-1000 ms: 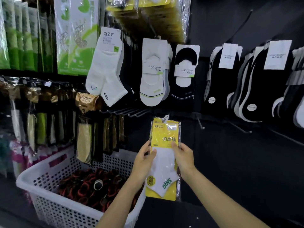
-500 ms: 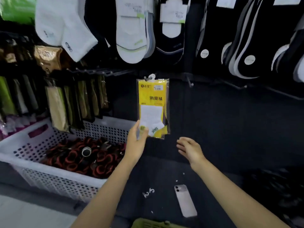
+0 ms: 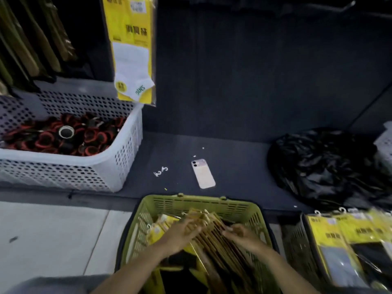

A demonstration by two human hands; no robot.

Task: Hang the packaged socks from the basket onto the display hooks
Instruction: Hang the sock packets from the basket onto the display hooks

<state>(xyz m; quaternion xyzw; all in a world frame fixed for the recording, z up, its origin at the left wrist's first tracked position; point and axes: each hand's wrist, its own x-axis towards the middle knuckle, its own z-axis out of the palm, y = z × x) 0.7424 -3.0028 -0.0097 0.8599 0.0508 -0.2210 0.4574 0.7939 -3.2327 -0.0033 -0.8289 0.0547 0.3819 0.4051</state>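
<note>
Inside green basket (image 3: 197,205), left hand (image 3: 180,236), right hand (image 3: 242,235) on sock packs (image 3: 214,240), blurred

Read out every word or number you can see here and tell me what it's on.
"消臭袜": hanging yellow sock package, black print, slightly blurred.
Green letters on its white sock: unreadable.
White scribble on the shelf: unreadable.
Labels on packages at right: too blurred.
</note>
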